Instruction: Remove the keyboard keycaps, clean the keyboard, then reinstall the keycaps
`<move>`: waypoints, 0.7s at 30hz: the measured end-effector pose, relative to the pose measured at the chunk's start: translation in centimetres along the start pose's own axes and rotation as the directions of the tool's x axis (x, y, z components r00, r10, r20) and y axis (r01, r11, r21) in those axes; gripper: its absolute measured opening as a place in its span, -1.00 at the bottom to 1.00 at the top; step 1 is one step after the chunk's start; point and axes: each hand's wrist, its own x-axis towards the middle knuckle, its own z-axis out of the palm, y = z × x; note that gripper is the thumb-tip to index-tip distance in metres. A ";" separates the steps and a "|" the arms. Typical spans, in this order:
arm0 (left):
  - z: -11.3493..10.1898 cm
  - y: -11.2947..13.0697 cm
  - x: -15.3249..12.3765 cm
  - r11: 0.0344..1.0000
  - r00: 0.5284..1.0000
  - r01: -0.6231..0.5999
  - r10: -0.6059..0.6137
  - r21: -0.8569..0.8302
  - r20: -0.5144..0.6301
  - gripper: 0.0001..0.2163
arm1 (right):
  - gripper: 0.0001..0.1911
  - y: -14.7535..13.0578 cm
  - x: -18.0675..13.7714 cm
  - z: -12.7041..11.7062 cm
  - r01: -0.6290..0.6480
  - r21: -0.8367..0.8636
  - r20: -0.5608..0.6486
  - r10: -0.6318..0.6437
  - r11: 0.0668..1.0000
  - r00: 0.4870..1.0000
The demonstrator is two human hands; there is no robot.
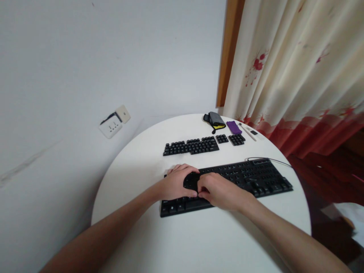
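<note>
A black keyboard (274, 176) lies on the white round table, with many keycaps gone from its upper and middle rows. My left hand (179, 184) rests flat over its left end, thumb and fingers spread apart. Beside it, my right hand (218, 189) is closed in a pinch low over the keyboard, close to the left thumb. Whatever sits between those fingertips is hidden. Behind the keyboard, loose black keycaps (203, 146) stand in rows laid out like a keyboard, with two smaller keycap groups (222, 138) (237, 140) to their right.
At the table's (127, 167) back lie a folded grey cloth (216, 119) with yellow edging, a purple cloth (234, 127) and a slim white stick-like tool (248, 132). A thin cable (280, 162) runs off the right edge. Wall and curtain (273, 76) stand behind.
</note>
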 end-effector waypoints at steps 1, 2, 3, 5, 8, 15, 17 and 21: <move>0.0 0.0 0.0 1.000 1.000 -0.002 0.002 -0.002 0.001 -0.40 | -0.90 -0.1 0.0 0.0 0.004 -0.005 0.002 -0.004 1.000 1.000; 0.0 0.0 0.0 1.000 1.000 -0.003 0.003 -0.004 0.001 -0.40 | -0.89 -0.1 0.0 -0.1 0.009 -0.008 0.005 -0.009 1.000 1.000; 0.0 0.0 0.0 1.000 1.000 -0.002 0.002 -0.007 0.001 -0.40 | -0.88 -0.1 0.0 -0.1 0.013 -0.012 0.009 -0.013 1.000 1.000; 0.0 0.0 0.0 1.000 1.000 -0.003 0.003 -0.012 0.000 -0.41 | -0.87 -0.1 -0.1 -0.3 0.022 -0.017 0.022 -0.021 1.000 1.000; 0.1 -0.1 0.0 1.000 1.000 -0.001 0.001 -0.015 -0.005 -0.41 | -0.87 -0.1 -0.2 -0.4 0.031 -0.025 0.041 -0.030 0.999 0.999; 0.0 0.1 0.0 1.000 1.000 -0.004 0.004 -0.010 -0.004 -0.42 | -0.86 -0.1 -0.1 0.0 0.004 -0.024 0.000 -0.004 1.000 1.000; 0.0 0.0 -0.1 1.000 1.000 -0.007 0.007 -0.011 -0.005 -0.41 | -0.88 0.0 -0.1 0.2 -0.040 -0.012 -0.021 0.040 0.999 0.999; 0.0 0.0 -0.1 1.000 1.000 -0.005 0.005 -0.008 0.000 -0.41 | -0.89 0.3 -0.1 0.3 -0.053 0.005 -0.014 0.053 0.999 0.999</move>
